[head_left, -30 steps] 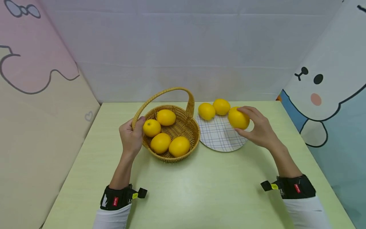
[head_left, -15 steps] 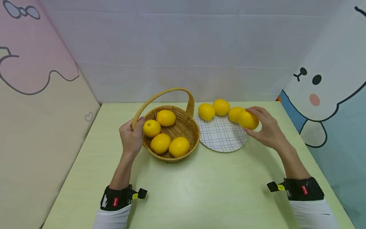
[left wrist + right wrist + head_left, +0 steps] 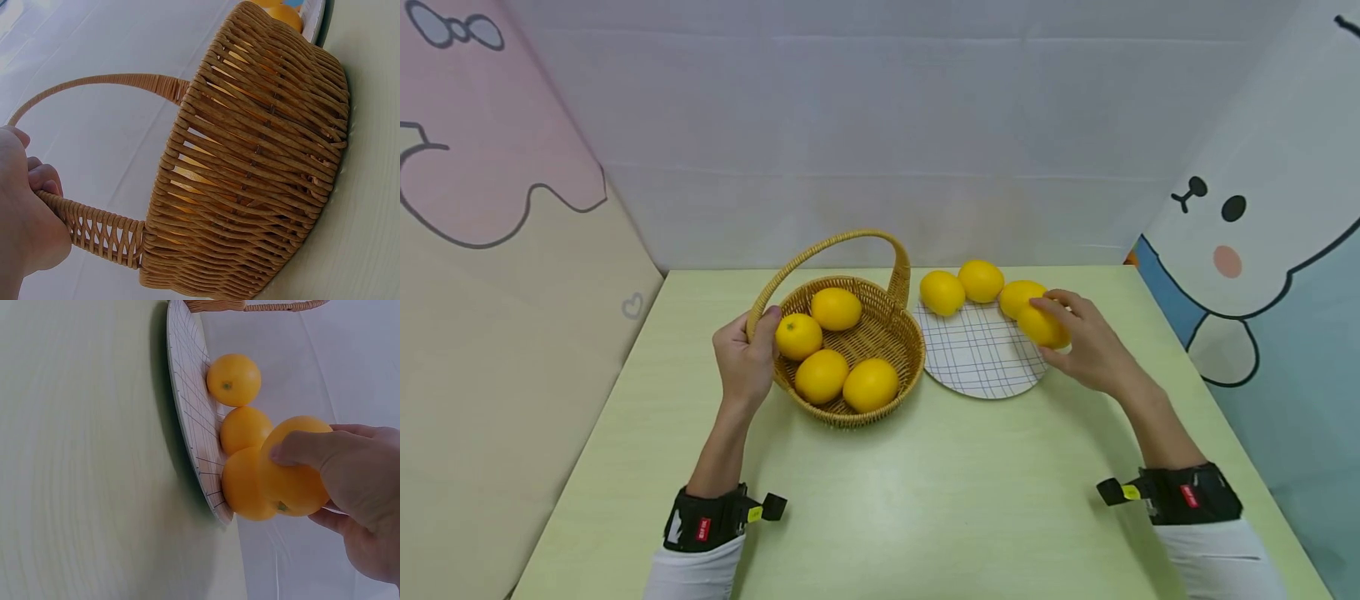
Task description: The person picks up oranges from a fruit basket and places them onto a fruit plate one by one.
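My left hand (image 3: 747, 358) grips the handle (image 3: 103, 231) of a woven wicker basket (image 3: 891, 333) at its left side. Several round oranges (image 3: 870, 384), bright yellow in the head view, lie inside the basket. On the right, my right hand (image 3: 1093, 343) holds another orange (image 3: 299, 481) between thumb and fingers, over the right edge of a round white plate (image 3: 981, 358) with a grid pattern. It overlaps one orange (image 3: 1021, 297) on the plate in both views. Two more oranges, a left one (image 3: 942, 292) and a middle one (image 3: 981, 281), sit along the plate's back edge.
The basket stands close beside the plate's left edge on a pale green table (image 3: 910, 492). A white cloth backdrop (image 3: 880, 133) rises behind the table. Printed panels flank it, including one with a cartoon animal (image 3: 1247, 225) on the right.
My right hand carried its orange rightward, uncovering the orange behind, then came slightly back left and lower, with the fingers a little looser. The left hand and basket have stayed put.
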Available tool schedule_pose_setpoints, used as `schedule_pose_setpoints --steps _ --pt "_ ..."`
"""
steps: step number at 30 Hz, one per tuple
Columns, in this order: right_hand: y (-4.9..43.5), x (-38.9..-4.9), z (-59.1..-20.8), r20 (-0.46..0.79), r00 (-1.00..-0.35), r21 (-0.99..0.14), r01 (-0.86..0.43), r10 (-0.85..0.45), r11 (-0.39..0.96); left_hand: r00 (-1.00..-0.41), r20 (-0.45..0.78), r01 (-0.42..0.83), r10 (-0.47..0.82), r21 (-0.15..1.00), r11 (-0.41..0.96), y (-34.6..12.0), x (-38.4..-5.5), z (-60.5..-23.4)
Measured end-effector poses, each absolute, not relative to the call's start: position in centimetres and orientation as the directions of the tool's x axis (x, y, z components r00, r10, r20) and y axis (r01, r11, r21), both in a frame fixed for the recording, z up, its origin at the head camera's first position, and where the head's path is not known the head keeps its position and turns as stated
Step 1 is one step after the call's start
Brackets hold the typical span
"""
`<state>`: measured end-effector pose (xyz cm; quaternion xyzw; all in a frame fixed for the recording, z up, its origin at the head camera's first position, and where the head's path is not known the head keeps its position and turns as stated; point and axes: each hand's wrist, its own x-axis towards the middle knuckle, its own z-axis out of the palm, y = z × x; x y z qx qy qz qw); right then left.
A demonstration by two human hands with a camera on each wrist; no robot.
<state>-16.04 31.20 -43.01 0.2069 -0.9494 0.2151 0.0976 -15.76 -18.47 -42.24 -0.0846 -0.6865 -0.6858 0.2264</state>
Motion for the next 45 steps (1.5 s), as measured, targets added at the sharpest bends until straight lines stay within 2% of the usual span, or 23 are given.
schedule_pose_setpoints --steps 7,18,45 --pt "31.0 -16.1 -43.7 0.212 -0.905 -0.316 -0.421 -0.369 0.850 -0.881 0.432 0.431 -0.194 0.901 0.049 -18.5 -15.8 -42.2" --pt "30.8 -16.1 -44.5 0.206 -0.885 -0.220 -0.458 -0.418 0.861 -0.884 0.420 0.416 -0.206 0.907 0.063 -18.4 -15.8 -42.1" --pt "29.5 -16.1 -44.8 0.077 -0.901 -0.182 -0.434 -0.427 0.882 -0.891 0.400 0.394 -0.216 0.916 0.073 -18.4 -15.8 -42.2"
